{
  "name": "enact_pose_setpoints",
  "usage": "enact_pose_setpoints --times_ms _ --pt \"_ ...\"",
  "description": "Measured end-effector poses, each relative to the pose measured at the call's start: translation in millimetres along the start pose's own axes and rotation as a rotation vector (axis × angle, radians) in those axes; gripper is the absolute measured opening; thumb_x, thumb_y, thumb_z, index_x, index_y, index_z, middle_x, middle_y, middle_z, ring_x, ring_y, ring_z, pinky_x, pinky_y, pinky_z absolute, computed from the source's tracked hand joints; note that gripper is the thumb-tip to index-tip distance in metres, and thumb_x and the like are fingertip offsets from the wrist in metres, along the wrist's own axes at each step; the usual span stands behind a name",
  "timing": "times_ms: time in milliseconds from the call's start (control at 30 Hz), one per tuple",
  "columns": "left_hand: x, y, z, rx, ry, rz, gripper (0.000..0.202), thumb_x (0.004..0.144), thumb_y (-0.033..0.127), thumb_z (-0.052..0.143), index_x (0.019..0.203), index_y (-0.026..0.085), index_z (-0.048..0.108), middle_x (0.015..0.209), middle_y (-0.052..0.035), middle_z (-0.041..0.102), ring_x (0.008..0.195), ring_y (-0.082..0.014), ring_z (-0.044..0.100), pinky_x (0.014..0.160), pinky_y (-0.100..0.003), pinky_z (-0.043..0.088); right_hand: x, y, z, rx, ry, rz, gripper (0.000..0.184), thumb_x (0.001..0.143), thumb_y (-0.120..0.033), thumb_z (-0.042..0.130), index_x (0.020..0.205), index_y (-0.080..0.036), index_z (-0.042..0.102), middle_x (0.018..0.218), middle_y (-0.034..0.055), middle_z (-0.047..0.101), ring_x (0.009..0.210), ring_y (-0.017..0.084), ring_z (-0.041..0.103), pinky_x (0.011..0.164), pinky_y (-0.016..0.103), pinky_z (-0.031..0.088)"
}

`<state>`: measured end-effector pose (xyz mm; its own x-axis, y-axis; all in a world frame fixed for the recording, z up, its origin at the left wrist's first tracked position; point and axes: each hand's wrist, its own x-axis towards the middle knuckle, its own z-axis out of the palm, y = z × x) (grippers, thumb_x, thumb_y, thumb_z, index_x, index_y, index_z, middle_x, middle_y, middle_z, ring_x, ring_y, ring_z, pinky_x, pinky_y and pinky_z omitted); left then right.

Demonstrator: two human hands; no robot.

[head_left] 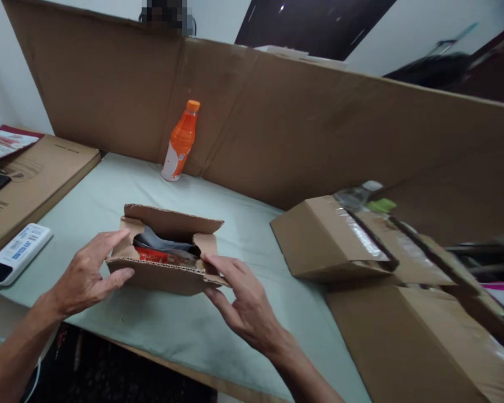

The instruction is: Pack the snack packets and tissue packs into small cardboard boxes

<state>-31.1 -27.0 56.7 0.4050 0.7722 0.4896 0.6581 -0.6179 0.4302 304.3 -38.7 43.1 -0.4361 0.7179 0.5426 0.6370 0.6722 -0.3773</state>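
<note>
A small open cardboard box (168, 274) sits on the pale green table top (243, 224), its flaps up. Inside it I see a grey packet and a red packet (151, 254). My left hand (88, 271) touches the box's left end with thumb and fingers spread around the corner. My right hand (239, 294) rests its fingertips on the front right flap, fingers stretched out. Neither hand is closed round anything.
An orange bottle (180, 140) stands at the back against a tall cardboard wall (302, 123). Folded cardboard boxes (331, 240) lie stacked to the right. At left are a flat carton (29, 179) with a phone on it and a white power bank (14, 254).
</note>
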Motion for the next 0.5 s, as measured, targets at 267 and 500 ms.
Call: enact_pose_setpoints --times_ms 267,500 --pt "9 6 5.8 0.088 0.057 -0.029 0.048 0.105 0.03 0.053 0.15 0.02 0.041 0.127 -0.0125 0.07 0.116 -0.0256 0.07 0.101 -0.043 0.058 8 8 2 -0.054 -0.002 -0.05 0.045 0.099 -0.016 0.054 0.144 -0.026 0.052 0.11 0.0096 0.075 0.092 0.025 0.07 0.076 0.041 0.06" --pt "9 6 15.6 0.088 0.079 -0.041 0.032 0.105 0.025 0.05 0.135 0.018 0.06 0.136 -0.0145 0.061 0.129 -0.0277 0.06 0.108 -0.046 0.054 22 6 -10 -0.045 -0.096 -0.076 0.041 0.097 -0.022 0.057 0.138 -0.026 0.061 0.102 0.0088 0.077 0.088 0.026 0.07 0.078 0.044 0.058"
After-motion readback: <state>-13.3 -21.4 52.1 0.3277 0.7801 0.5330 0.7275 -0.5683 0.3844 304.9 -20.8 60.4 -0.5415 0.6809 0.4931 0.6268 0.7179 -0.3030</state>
